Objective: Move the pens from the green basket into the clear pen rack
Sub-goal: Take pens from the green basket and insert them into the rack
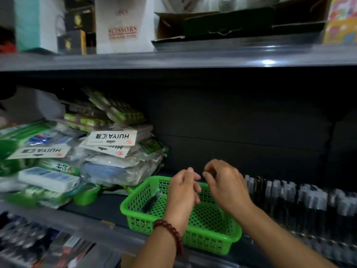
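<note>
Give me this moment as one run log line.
left hand: above green basket, fingers curled | right hand: beside it, grip unclear | pens: some in basket | clear pen rack: right of basket, holding pens

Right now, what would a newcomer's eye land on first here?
The bright green basket at bottom centre of the shelf, with the left hand and right hand close together just above it, a red bead bracelet on the left wrist. Dark pens lie in the basket's left side; the clear pen rack, holding dark pens, stands to its right. A heap of HUIYA-labelled packets fills the shelf's left.
</note>
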